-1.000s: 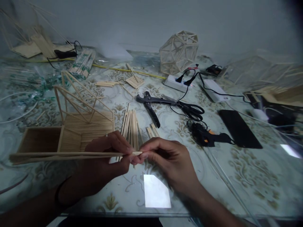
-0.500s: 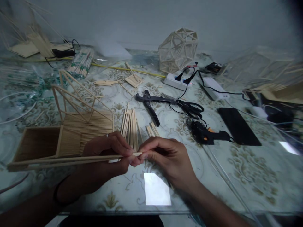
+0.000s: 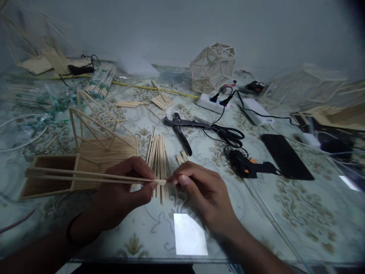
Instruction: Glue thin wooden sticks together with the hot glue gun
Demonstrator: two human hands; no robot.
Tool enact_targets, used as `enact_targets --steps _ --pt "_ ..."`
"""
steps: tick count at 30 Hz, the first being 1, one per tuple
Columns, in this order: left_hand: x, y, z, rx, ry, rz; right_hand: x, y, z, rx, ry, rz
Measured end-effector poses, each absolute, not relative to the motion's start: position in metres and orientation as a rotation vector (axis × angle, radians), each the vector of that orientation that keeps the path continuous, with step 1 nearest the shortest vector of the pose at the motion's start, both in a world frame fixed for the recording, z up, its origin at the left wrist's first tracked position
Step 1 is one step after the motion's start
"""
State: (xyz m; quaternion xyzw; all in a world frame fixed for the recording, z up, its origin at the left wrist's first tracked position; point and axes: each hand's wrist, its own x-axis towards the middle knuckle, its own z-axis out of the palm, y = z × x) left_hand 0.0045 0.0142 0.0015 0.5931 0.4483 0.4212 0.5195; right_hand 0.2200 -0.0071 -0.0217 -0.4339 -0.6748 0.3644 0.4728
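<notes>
My left hand [image 3: 128, 186] is closed in a pinch around thin wooden sticks [image 3: 94, 176], near their right end. Held almost level, the sticks reach left across the box part of a stick-built model, and their ends come together at a pale tip. My right hand [image 3: 202, 186] is at that tip, its fingertips touching or very close to it. Its thumb stands back from the fingertip and nothing shows between them. Behind and below the hands lies a bundle of loose wooden sticks [image 3: 158, 152]. The model [image 3: 111, 148] has a slatted floor and a triangular frame, partly hidden by my left hand.
Black-handled cutters [image 3: 182, 137], scissors [image 3: 229, 134], a glue gun [image 3: 251, 166] and a dark phone [image 3: 286, 156] lie to the right. Farther back are a power strip [image 3: 211, 102], a stick polyhedron [image 3: 213, 66] and packaged sticks [image 3: 101, 80]. Cables cross the table.
The sticks' left end has risen, and the joined tip has moved slightly up. My right thumb has come away from the tip that it was pinching. The whole view has shifted a little.
</notes>
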Motion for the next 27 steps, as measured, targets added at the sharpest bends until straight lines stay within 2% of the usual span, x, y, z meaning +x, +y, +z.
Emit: enact_targets --steps 13,27 --pt "0.000 0.007 -0.017 1.551 0.967 0.986 0.213 -0.009 -0.021 -0.968 -1.761 0.855" --pt "0.003 0.005 -0.008 1.485 1.038 0.946 0.214 -0.008 -0.019 -0.920 -1.709 0.851"
